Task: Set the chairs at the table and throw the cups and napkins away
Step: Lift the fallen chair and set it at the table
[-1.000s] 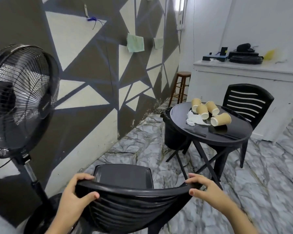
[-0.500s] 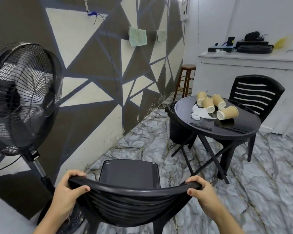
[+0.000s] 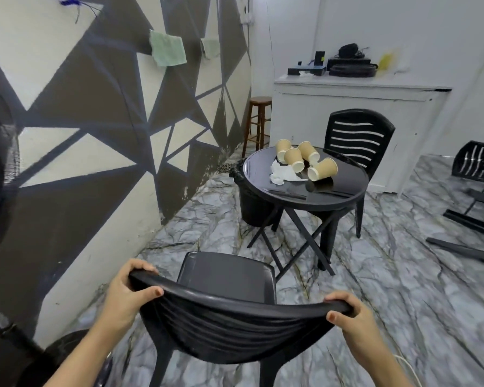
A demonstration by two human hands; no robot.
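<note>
Rnd blk table (image 3: 344, 191): 4 cups (image 3: 294, 159), napkins (image 3: 282, 174).

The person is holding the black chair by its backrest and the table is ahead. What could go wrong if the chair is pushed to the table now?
1. The round folding table looks light; a bump from the held chair could roll the four tipped paper cups off it.
2. The chair legs may catch the table's crossed legs or the black bin beside them.
3. The left hand and right hand grip only the backrest ends, so the chair might twist.

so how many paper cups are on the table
4, all tipped over at the table's far side: three bunched together, one nearer beside the napkins. None seem hidden.
</note>
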